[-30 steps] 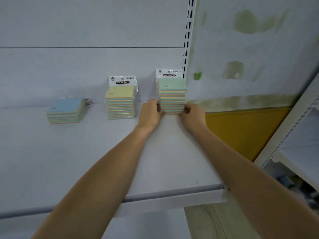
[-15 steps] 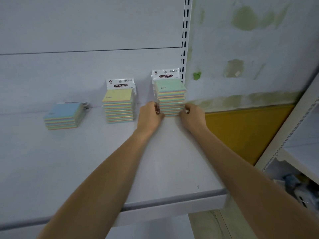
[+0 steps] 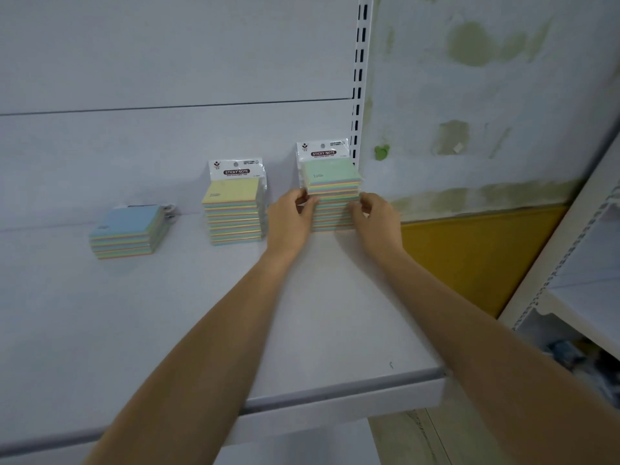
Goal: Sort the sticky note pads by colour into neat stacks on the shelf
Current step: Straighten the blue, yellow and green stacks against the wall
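Green-topped stack (image 3: 332, 193) is being pinched between left hand (image 3: 291, 219) and right hand (image 3: 378, 216), fingers closed on its sides.

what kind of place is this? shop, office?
Probably a shop or stockroom mid-setup: a white metal display shelf on a slotted white upright, retail-packed sticky note stacks with hang-tab headers, and a scuffed, patchy wall beside it.
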